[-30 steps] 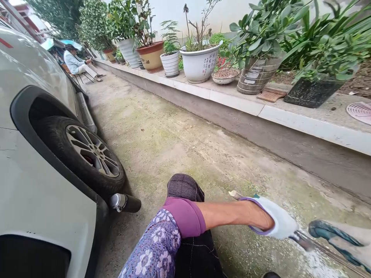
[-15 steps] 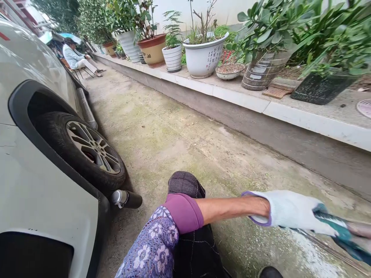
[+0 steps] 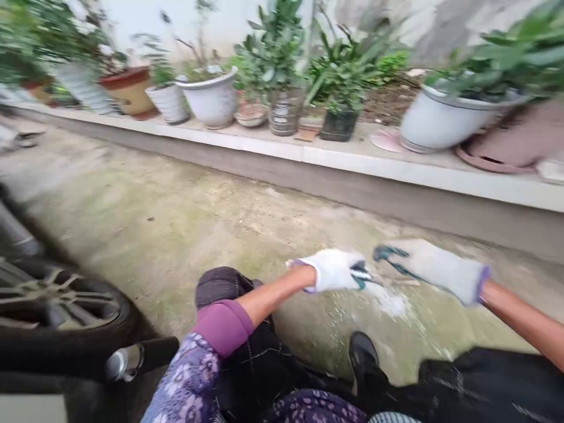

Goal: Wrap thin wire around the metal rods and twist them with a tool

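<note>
Right now, from my remote feed, I have the left hand [image 3: 338, 271] gloved and curled around a slender tool [image 3: 363, 274], its far end blurred. Facing it, just beside but apart, is the right hand [image 3: 434, 264], gloved too, its fingers pointing toward the left one; I can't tell whether it grips anything. A thin stick [image 3: 408, 282] lies level just under those fingertips, over white scraps [image 3: 392, 302] on the ground [image 3: 198, 205]. I see a dark shoe [image 3: 363, 352] near the scraps, and potted plants along the ledge [image 3: 352, 163] beyond.
</note>
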Available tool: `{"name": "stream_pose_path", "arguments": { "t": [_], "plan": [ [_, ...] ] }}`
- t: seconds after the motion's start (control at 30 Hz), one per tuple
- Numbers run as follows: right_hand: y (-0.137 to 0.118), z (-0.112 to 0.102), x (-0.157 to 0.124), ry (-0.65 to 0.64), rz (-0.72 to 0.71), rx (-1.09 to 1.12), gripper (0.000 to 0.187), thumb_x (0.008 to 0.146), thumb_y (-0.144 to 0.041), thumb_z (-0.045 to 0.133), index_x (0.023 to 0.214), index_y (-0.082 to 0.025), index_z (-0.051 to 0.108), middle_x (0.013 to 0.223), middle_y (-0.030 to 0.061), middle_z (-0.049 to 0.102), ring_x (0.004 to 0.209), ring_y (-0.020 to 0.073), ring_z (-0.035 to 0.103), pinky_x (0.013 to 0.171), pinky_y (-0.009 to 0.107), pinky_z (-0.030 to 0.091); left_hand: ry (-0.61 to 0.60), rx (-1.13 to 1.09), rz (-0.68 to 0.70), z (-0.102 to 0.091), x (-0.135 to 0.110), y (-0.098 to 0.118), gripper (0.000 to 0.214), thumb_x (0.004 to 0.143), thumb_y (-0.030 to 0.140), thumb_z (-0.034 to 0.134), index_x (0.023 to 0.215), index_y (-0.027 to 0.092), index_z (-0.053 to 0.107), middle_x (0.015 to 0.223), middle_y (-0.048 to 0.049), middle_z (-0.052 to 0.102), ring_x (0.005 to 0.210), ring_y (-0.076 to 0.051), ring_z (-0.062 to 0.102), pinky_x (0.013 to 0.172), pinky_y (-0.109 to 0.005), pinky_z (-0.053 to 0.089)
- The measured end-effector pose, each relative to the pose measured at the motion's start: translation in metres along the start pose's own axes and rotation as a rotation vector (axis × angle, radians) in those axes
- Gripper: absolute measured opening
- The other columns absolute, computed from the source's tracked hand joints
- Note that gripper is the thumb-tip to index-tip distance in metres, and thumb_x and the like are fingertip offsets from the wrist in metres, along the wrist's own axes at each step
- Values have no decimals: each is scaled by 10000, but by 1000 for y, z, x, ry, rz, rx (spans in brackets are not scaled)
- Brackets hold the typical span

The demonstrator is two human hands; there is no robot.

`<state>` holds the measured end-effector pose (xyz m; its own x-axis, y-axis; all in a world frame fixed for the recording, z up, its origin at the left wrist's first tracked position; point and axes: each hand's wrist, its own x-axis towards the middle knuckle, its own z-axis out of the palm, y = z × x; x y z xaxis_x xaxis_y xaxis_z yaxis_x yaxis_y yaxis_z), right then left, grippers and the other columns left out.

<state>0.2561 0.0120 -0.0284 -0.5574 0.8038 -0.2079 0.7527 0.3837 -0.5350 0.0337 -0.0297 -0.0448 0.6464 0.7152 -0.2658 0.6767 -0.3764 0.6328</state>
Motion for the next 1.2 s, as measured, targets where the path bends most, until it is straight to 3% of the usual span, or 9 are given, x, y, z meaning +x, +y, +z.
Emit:
{"name": "stream_pose_path", "arguments": {
  "t": [0.07, 0.17, 0.33, 0.53, 0.67, 0.8, 0.93, 1.07, 1.2],
  "plan": [
    [-5, -9, 6, -41, -8, 81, 330, 843, -379, 472, 906, -209, 748, 1020, 93, 768, 914, 245, 693, 879, 371, 523, 148, -239, 66, -10, -1, 0, 341, 740, 335, 694, 1048, 198, 647, 970, -25, 708, 829, -160, 647, 720, -261, 504],
    [-6, -8, 15, -39, 22, 165, 284, 826, -320, 509, 894, -183, 748, 912, 84, 757, 801, 202, 663, 754, 318, 525, 263, -428, -2, -25, 8, -6, 307, 738, 351, 681, 990, 183, 629, 803, 15, 649, 656, -116, 570, 575, -232, 446],
    [-22, 4, 6, -9, 40, 63, 271, 860, -268, 499, 945, -218, 751, 826, 29, 740, 663, 150, 598, 645, 265, 464, 465, -204, -67, -31, 18, -16, 188, 747, 301, 679, 866, 189, 588, 773, 22, 619, 685, -121, 536, 639, -245, 432],
    [-48, -4, 1, -3, 25, -194, 223, 868, -311, 536, 937, -245, 737, 684, 20, 662, 554, 134, 501, 537, 266, 310, 414, 283, -149, -25, 18, -13, 185, 820, 309, 614, 988, 235, 632, 916, -48, 687, 756, -204, 629, 692, -304, 463],
    [-52, -16, 8, 18, 53, -240, 210, 887, -304, 511, 855, -223, 702, 644, 12, 609, 539, 125, 448, 538, 280, 277, 326, 346, -166, -30, 16, -6, 271, 821, 359, 629, 1061, 235, 647, 965, -68, 706, 817, -236, 667, 732, -318, 490],
    [-47, -24, 20, 76, 31, -158, 188, 863, -281, 520, 789, -221, 682, 689, 4, 636, 607, 129, 495, 592, 270, 345, 286, 218, -88, -31, 16, -7, 321, 791, 356, 662, 1082, 222, 679, 977, -61, 731, 841, -240, 677, 761, -324, 502],
    [-40, -31, 28, 79, 20, 67, 176, 804, -252, 522, 782, -203, 689, 755, 12, 667, 661, 132, 536, 635, 262, 413, 310, 40, 23, -29, 16, -11, 372, 745, 325, 697, 1100, 211, 691, 955, -39, 738, 808, -213, 668, 764, -317, 505],
    [-35, -34, 28, -85, 157, 361, 197, 766, -343, 572, 826, -193, 684, 631, -4, 577, 491, 98, 419, 455, 239, 328, 325, -215, 58, -32, 8, -7, 355, 671, 277, 747, 1003, 168, 685, 856, -9, 708, 739, -157, 625, 702, -271, 494],
    [-36, -23, 28, -121, 212, 512, 279, 787, -447, 587, 873, -190, 655, 539, -33, 466, 431, 88, 342, 399, 231, 249, 436, -455, -20, -40, 0, 0, 305, 671, 275, 741, 937, 151, 659, 788, 10, 653, 627, -94, 542, 584, -222, 448]
  ]
}}
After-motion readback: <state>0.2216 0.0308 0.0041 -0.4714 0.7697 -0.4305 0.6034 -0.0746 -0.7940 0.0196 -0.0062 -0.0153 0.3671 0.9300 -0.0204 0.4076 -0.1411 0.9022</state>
